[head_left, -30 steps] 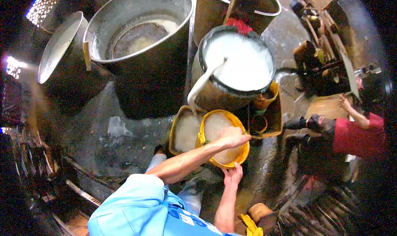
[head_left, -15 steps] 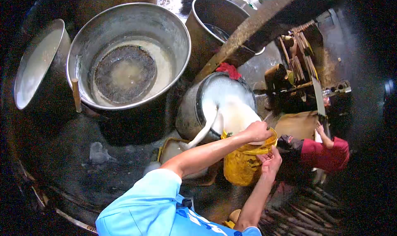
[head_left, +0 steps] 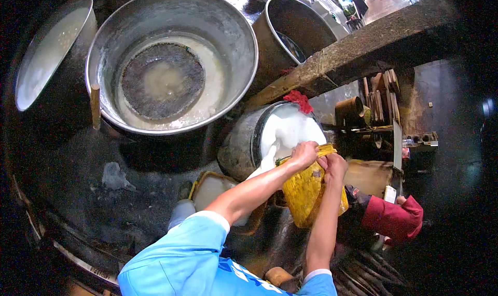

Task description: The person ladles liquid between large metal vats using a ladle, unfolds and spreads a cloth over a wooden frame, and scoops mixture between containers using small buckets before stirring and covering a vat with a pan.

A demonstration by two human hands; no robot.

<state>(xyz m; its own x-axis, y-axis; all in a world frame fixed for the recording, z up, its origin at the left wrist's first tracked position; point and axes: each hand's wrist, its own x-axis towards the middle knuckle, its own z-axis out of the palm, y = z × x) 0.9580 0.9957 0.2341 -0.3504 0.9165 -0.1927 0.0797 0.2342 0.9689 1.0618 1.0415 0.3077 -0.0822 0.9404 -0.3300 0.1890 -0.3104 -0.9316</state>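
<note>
A yellow bucket (head_left: 303, 195) is tipped over the rim of a dark drum (head_left: 236, 150), its mouth toward the drum and its base toward me. White liquid (head_left: 285, 127) fills much of the drum's opening. My left hand (head_left: 305, 155) is closed on the bucket's upper rim. Beside it, my right hand (head_left: 334, 166) grips the rim from the right. A pale bag or cloth-like strip (head_left: 267, 161) hangs over the drum's near edge. Below it, a yellow-edged tub (head_left: 210, 188) holds cloudy liquid, partly hidden by my left arm.
A large metal vat (head_left: 228, 31) with a dark disc inside stands at upper left, near a tilted pan (head_left: 54, 47). Behind the drum runs a thick beam (head_left: 363, 47), with a red cloth (head_left: 299, 101) below it. Another person (head_left: 394, 218) in red is at right.
The yellow bucket has risen from beside the tub to the drum and tipped further, with both my hands on it. The view has shifted, and more of the beam shows.
</note>
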